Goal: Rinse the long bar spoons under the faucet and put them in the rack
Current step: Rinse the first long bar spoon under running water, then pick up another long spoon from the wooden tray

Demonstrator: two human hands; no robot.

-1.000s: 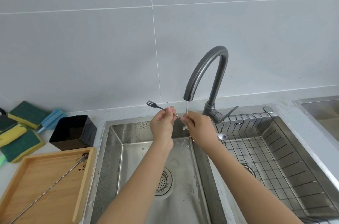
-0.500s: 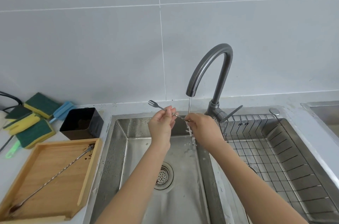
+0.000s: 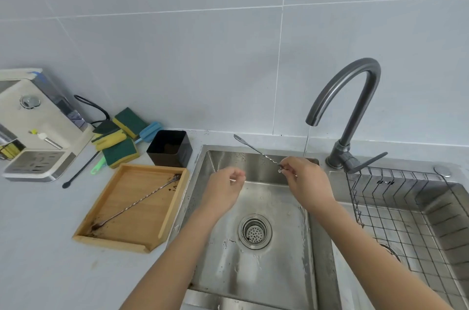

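Observation:
My right hand (image 3: 305, 180) pinches a long twisted bar spoon (image 3: 256, 150) over the left sink basin; its forked end points up and left, its bowl end is hidden behind my hand. My left hand (image 3: 223, 189) hovers just left of it, fingers loosely curled, holding nothing. The dark faucet (image 3: 347, 96) runs a thin stream of water just behind my right hand. A second bar spoon (image 3: 137, 203) lies diagonally on a dirty wooden tray (image 3: 142, 238) on the counter. The wire rack (image 3: 406, 210) sits in the right basin.
A black square cup (image 3: 170, 148) stands behind the tray. Green-and-yellow sponges (image 3: 118, 142), a blue brush and a black stirrer lie on the counter further left, next to a cream appliance (image 3: 33, 127). The drain strainer (image 3: 254, 231) is in the left basin.
My left hand has let go of the spoon and drawn away to the left. The right hand alone holds the spoon now. The view has swung left, showing more counter.

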